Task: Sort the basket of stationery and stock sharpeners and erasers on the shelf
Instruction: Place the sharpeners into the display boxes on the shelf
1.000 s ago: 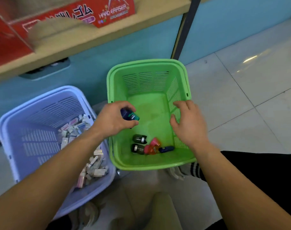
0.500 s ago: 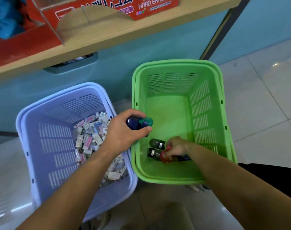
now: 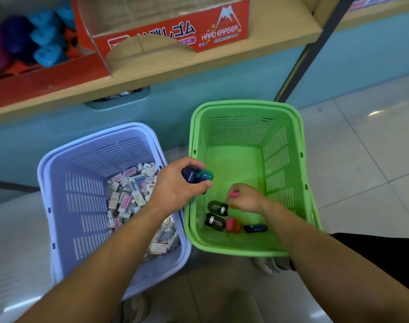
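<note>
**Head view.** Left hand (image 3: 175,183): fingers curled round two sharpeners (image 3: 197,176) (one blue, one green), held over the 9 o'clock rim of the green basket (image 3: 245,105). Right hand (image 3: 244,198): inside that basket, fingers pinching a pink piece (image 3: 234,194). Loose sharpeners (image 3: 216,221) lie at the 6 o'clock end of its floor. Purple basket (image 3: 94,137), at 9 o'clock of the green one, holds erasers (image 3: 129,199). Shelf (image 3: 245,54) with red box (image 3: 170,31): 12 o'clock.
</note>
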A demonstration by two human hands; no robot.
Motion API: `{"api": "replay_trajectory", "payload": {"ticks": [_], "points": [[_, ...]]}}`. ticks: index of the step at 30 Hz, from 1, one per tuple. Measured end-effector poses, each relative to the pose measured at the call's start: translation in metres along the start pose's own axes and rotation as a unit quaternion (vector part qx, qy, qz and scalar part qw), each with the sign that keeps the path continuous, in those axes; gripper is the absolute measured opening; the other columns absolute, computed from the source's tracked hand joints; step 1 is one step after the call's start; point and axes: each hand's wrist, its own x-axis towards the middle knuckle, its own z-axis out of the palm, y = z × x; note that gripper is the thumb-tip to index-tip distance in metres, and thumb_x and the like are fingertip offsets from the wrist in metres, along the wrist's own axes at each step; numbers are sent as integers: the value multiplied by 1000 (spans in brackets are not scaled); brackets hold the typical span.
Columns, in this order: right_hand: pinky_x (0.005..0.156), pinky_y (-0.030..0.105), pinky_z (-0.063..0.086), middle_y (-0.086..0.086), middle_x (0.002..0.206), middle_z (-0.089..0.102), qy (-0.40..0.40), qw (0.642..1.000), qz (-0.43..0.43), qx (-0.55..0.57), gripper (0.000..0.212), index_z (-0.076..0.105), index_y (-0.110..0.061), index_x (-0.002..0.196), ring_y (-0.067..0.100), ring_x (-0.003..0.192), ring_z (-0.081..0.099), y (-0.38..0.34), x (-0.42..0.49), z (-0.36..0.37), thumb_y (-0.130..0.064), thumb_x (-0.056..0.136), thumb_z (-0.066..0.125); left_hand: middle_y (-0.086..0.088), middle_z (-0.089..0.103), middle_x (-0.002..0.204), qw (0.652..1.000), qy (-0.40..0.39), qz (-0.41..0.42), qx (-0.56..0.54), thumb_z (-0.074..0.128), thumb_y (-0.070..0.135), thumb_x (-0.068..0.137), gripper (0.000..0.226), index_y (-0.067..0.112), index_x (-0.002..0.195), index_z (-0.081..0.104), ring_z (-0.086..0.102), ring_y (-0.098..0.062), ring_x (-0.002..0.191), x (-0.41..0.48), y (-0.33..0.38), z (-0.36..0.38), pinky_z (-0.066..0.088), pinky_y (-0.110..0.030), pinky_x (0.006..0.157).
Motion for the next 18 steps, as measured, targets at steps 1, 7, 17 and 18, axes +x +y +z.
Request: {"api": "replay_trajectory", "payload": {"ticks": [1,7,17,18], "points": [[77,36,55,4,107,64,14,999,-6,46,15,61,-16,106,18,93,62,-12,-9,-8,-18,92,63,19,70,92,1000,7,5,5,92,25,68,35,35,93,70,65,8,84,-3,3,-4,47,-5,73],[89,39,58,4,111,59,86,976,-141,145,40,58,-14,125,19,94,62,-88,-84,-47,1,89,67,19,70,85,997,51,34,53,93,25,66,35,39,84,67,62,11,76,-29,30,-59,42,-1,65],[91,15,50,-8,110,73,122,924,-339,129,50,67,-25,112,6,100,69,-204,-172,-40,-11,70,90,20,69,91,979,114,78,150,93,25,66,36,41,84,65,62,8,86,-108,57,-199,44,-10,77],[91,17,51,-7,110,73,120,918,-353,132,46,67,-28,110,7,100,68,-214,-174,-34,-14,72,88,21,69,90,979,118,80,146,93,24,66,36,40,84,66,62,11,85,-117,56,-209,41,-5,74]]}}
